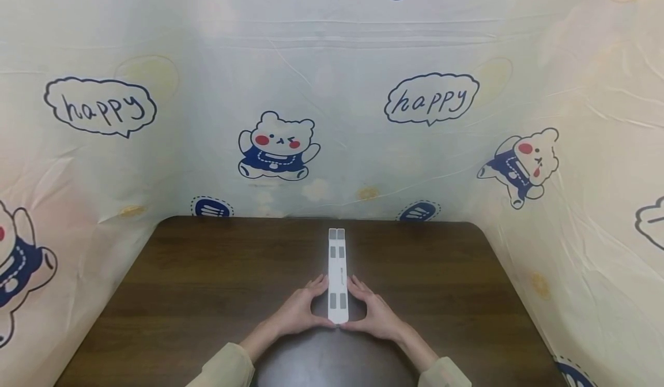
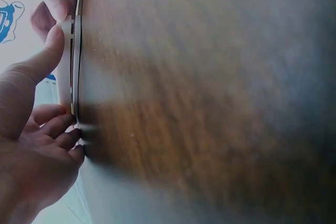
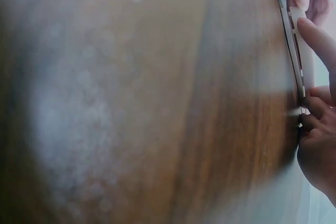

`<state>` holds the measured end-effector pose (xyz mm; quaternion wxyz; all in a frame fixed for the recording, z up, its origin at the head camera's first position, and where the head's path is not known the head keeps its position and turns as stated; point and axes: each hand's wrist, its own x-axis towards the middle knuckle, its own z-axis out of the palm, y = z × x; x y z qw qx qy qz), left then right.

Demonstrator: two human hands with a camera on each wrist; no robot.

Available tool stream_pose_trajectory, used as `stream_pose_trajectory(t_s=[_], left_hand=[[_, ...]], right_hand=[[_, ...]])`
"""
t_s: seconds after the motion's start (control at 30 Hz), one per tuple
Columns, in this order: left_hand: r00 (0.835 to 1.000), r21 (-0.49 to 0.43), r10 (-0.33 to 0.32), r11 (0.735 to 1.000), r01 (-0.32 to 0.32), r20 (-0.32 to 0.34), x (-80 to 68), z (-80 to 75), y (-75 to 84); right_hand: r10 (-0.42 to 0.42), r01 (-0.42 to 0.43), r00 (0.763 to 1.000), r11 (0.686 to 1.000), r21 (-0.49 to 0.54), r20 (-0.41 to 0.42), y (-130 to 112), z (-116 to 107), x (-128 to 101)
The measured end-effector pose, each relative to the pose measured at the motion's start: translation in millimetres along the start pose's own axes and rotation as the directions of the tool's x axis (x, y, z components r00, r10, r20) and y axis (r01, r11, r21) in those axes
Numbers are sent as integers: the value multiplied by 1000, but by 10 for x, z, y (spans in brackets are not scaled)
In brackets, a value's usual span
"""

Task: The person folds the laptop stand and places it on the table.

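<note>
A long, narrow white folded stand (image 1: 337, 274) with grey pads lies flat on the dark wooden table (image 1: 207, 283), pointing away from me. My left hand (image 1: 303, 312) touches its near left side, and my right hand (image 1: 374, 313) touches its near right side. Both thumbs meet at the near end. In the left wrist view the stand (image 2: 75, 66) shows edge-on, with my left hand (image 2: 44, 124) against it, fingers curled at its edge. In the right wrist view the stand (image 3: 299, 61) also shows edge-on, and my right hand (image 3: 317, 129) has fingers on it.
A plastic sheet with cartoon bears and "happy" bubbles (image 1: 430, 101) walls in the table at the back and both sides. The table's rounded far corners meet this sheet. Pale sleeves (image 1: 228, 369) cover both forearms.
</note>
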<state>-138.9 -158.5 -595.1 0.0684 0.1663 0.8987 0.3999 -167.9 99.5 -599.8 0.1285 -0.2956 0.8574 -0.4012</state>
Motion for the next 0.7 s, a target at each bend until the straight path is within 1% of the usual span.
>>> stream_pose_trajectory(t_s=[0.1,0.13,0.23,0.33,0.37,0.47,0.5,0.67,0.7], left_hand=[[1000,-2,-3,1000,3,3,-5,-1,6],[1000,2,3,1000,-3,2,-8,-3,10],[1000,3,2,1000,-2,4,-17,-11,15],[1000,5,5,1000,-5,5,-15,-14,20],[1000,5,0,1000,0,7,-12,-16,21],[1000,12,-3,1000,3,10,-4,-21,24],[1000,15,-4,1000,4,10,-2,-21,24],[1000,38,2,999,-2,13,3,-31,18],[1000,44,3,999,-3,18,2,-41,22]], right_hand=[[-25,25,1000,1000,13,-5,16,0,-3],[-43,43,999,999,-6,-10,22,2,-6],[-55,55,998,998,4,-17,26,13,-10],[-27,27,1000,1000,13,-9,12,15,-14],[-7,7,1000,999,32,-3,5,14,-9],[26,-26,1000,999,28,10,-17,3,0],[36,-36,999,999,31,6,11,17,4],[31,-31,1000,999,38,0,13,22,7],[20,-20,1000,1000,18,-6,20,30,5]])
